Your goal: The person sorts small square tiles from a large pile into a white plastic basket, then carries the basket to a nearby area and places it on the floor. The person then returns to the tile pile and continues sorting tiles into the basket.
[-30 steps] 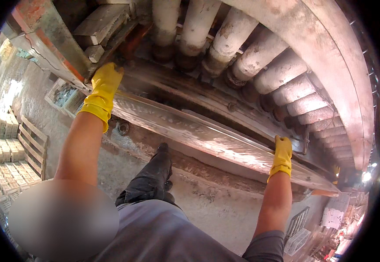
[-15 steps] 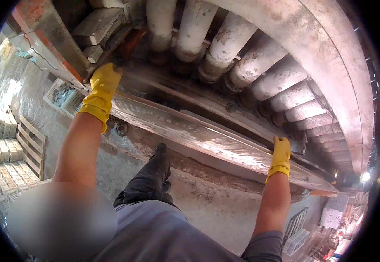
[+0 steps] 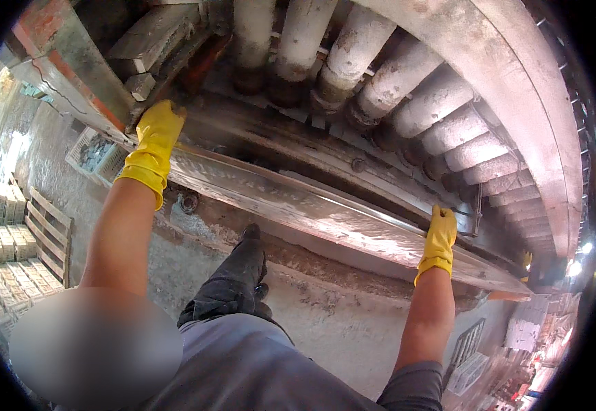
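Observation:
My left hand (image 3: 159, 130), in a yellow rubber glove, is curled over the upper edge of a long wet metal side panel (image 3: 277, 205), near its left end. Farther along the same edge, my right hand (image 3: 440, 233), gloved alike, is closed on the rim; its fingertips are partly hidden. The panel runs slantwise across the view, from upper left to lower right. Behind it lies a narrow dark trough with a long metal rail (image 3: 298, 145). Whatever else the curled fingers may touch is hidden.
A row of thick grey rollers (image 3: 359, 58) stands beyond the trough, beside a large curved beam (image 3: 517, 82). White crates (image 3: 96, 154), stacked pale blocks (image 3: 10, 240) and a wooden pallet (image 3: 49, 229) are on the left. A yellow shape (image 3: 527, 260), perhaps another person's glove, shows at the far right.
Both hands keep their grip on the panel edge, with only a slight shift. The view has moved a little, and the yellow shape at the far right sits slightly higher.

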